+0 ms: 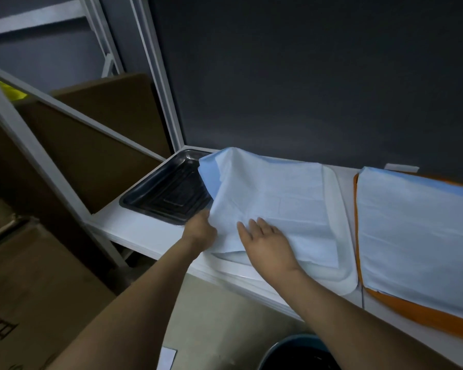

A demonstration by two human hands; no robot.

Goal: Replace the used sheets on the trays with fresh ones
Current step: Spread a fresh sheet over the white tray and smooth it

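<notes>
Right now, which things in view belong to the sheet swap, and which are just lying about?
In the job:
left hand, gripping the lifted sheet
right hand, flat on that sheet
white tray under it
bare metal tray
orange tray with second sheet

Lying about:
cardboard boxes
dark bin, use unclear
paper on floor

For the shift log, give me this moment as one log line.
left hand grips sheet edge | right hand flat on sheet | white tray under it | metal tray unlined | orange tray covered
</notes>
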